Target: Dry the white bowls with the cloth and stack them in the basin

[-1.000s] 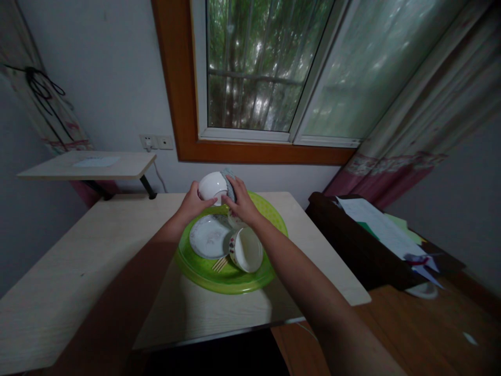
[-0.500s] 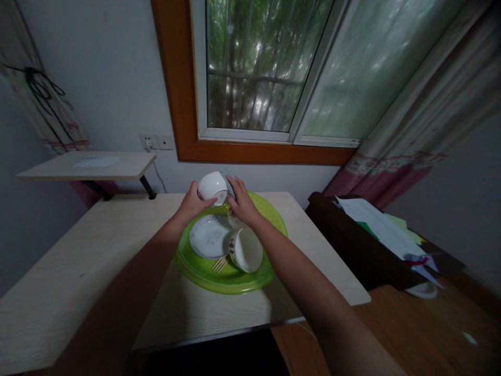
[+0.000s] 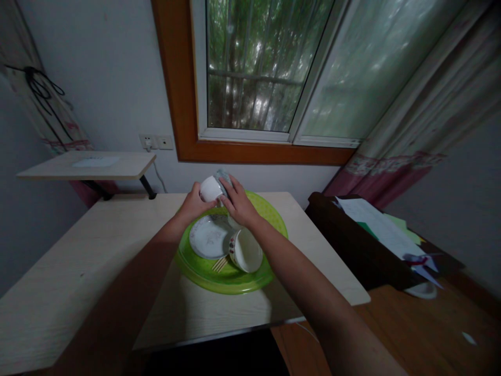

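Note:
My left hand point(image 3: 192, 201) grips a small white bowl point(image 3: 210, 189), tilted on its side above the back of a green basin point(image 3: 235, 286). In my right hand point(image 3: 241, 204) is a grey-blue cloth point(image 3: 223, 176), pressed against the bowl's right side; its fingers cover part of both. Below the hands a white plate point(image 3: 209, 237) with a faint floral pattern lies in the basin. A white bowl with red flower prints point(image 3: 248, 250) rests on its side to the plate's right. Several chopsticks point(image 3: 221, 263) lie at the plate's front. Another white piece of crockery behind that bowl is mostly hidden by my right hand.
The basin stands on a pale wooden table point(image 3: 156, 292). A raised shelf point(image 3: 90, 164) with a paper on it is at the back left. Behind the table are a wall and a window point(image 3: 258, 94). Papers point(image 3: 385, 230) lie on dark furniture at the right.
My right hand with the cloth has shifted slightly left and down over the bowl's base, covering more of it. The bowl has turned a little. The things in the basin have not moved.

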A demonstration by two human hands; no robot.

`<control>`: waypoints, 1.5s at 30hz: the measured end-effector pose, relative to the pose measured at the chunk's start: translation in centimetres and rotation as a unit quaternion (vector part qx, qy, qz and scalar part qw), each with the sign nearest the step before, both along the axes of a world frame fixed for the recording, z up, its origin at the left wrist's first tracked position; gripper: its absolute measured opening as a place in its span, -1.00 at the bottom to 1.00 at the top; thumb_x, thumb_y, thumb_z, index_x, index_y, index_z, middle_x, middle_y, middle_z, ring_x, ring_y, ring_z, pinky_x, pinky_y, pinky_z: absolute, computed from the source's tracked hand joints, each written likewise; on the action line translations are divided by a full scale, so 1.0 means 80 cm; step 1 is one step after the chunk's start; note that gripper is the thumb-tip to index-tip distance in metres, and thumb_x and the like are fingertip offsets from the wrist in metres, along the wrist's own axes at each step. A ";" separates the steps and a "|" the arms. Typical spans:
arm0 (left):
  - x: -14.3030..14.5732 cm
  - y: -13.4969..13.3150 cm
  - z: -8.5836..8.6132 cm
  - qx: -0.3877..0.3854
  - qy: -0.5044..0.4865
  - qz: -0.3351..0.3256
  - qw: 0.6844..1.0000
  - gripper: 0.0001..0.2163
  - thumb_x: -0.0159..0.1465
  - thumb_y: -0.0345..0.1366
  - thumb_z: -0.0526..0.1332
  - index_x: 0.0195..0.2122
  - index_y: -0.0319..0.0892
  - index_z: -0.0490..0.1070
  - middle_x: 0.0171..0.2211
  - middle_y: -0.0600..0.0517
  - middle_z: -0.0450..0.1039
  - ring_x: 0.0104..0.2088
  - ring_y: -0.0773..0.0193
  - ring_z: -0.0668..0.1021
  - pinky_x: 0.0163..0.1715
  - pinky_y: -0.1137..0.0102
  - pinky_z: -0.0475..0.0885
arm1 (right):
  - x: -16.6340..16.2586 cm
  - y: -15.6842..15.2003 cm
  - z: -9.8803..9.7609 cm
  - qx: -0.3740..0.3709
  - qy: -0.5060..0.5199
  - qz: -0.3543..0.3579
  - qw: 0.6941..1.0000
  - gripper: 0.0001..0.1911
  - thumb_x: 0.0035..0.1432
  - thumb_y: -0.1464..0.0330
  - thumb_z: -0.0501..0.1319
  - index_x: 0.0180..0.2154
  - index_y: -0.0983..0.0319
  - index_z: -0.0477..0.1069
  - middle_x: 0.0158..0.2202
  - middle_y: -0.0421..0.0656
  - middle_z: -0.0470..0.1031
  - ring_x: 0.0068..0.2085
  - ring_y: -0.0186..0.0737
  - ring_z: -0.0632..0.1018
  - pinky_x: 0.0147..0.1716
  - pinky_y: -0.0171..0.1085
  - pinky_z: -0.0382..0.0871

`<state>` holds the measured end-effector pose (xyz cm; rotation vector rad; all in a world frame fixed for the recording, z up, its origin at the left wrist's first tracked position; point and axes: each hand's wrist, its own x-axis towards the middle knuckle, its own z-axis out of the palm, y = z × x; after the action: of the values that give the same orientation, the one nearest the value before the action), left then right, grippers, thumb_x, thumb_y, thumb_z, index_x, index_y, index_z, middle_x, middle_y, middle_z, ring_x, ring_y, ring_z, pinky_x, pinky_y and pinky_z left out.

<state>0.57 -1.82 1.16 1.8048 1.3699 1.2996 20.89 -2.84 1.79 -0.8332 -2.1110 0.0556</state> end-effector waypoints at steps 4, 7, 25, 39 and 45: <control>0.001 -0.002 0.002 0.002 -0.003 -0.012 1.000 -0.49 -0.07 -0.15 0.46 -0.26 -0.09 0.14 -0.39 0.13 0.36 -0.42 0.34 0.42 -0.46 0.44 0.27 | -0.009 -0.013 0.012 0.045 -0.073 0.020 0.996 -0.42 0.45 0.11 0.01 0.42 0.00 0.08 0.51 -0.19 -0.06 0.52 0.01 -0.13 0.46 0.18 -0.10; 0.001 -0.002 0.003 0.004 0.003 -0.004 1.000 -0.50 -0.08 -0.15 0.45 -0.27 -0.09 0.14 -0.40 0.14 0.35 -0.43 0.34 0.43 -0.45 0.44 0.27 | -0.013 -0.015 0.013 0.034 -0.061 0.020 0.997 -0.44 0.45 0.11 0.01 0.41 0.01 0.11 0.50 -0.19 -0.03 0.52 -0.01 -0.12 0.46 0.17 -0.11; -0.007 0.015 -0.016 0.008 -0.080 -0.024 0.996 -0.43 -0.04 -0.06 0.45 -0.14 -0.10 0.15 -0.22 0.05 0.37 -0.23 0.21 0.52 -0.25 0.33 0.46 | 0.001 -0.001 -0.005 -0.284 0.278 0.063 0.916 -0.01 0.13 -0.07 0.33 0.43 0.04 -0.02 0.38 -0.07 0.23 0.25 0.13 0.41 0.25 0.18 0.35; 0.002 0.001 -0.010 0.084 0.065 -0.018 0.994 -0.39 0.02 -0.14 0.45 0.03 -0.14 0.23 -0.05 -0.10 0.45 -0.05 0.10 0.53 -0.10 0.27 0.46 | 0.017 0.016 -0.007 -0.024 -0.013 0.022 0.999 -0.35 0.39 0.27 0.13 0.43 0.01 0.02 0.46 -0.02 0.01 0.45 0.03 0.12 0.39 0.16 0.08; -0.002 -0.001 -0.004 0.087 0.094 -0.001 0.992 -0.43 -0.01 -0.16 0.45 -0.04 -0.14 0.23 -0.16 -0.05 0.46 -0.19 0.11 0.54 -0.20 0.28 0.42 | 0.003 -0.007 0.011 0.034 -0.079 0.046 0.995 -0.38 0.39 0.13 0.12 0.41 -0.01 0.10 0.51 -0.19 -0.09 0.52 0.05 -0.14 0.43 0.26 -0.08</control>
<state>0.40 -1.89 0.81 2.0918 1.3883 1.3097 21.13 -3.36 2.70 -0.7198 -2.2862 -0.0341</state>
